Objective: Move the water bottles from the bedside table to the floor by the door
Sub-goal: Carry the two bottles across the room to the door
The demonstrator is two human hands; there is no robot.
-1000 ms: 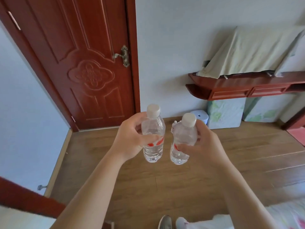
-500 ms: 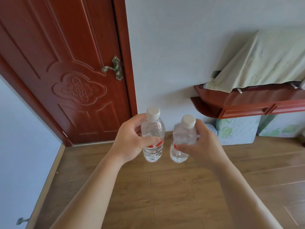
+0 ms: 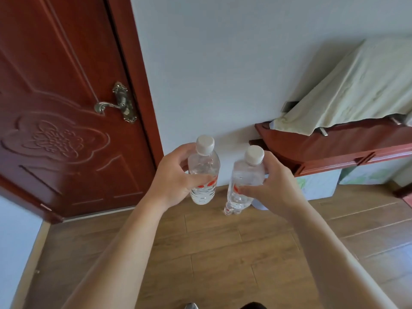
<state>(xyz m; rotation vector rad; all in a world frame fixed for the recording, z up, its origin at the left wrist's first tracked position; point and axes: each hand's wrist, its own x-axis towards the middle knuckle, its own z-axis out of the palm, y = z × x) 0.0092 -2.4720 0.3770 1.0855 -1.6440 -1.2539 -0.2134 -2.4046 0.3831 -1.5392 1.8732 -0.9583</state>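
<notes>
- Head view: my left hand (image 3: 176, 184) wraps the waist of one water bottle (image 3: 204, 163), upright, cap above the fingers.
- My right hand (image 3: 274, 188) grips a second bottle (image 3: 244, 175), slightly tilted; both are held above the wooden floor (image 3: 223, 253), near the door (image 3: 66, 108).

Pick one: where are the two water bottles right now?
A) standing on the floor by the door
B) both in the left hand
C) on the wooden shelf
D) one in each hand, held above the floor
D: the left hand grips the left bottle and the right hand grips the right bottle, both held up off the floor.
</notes>
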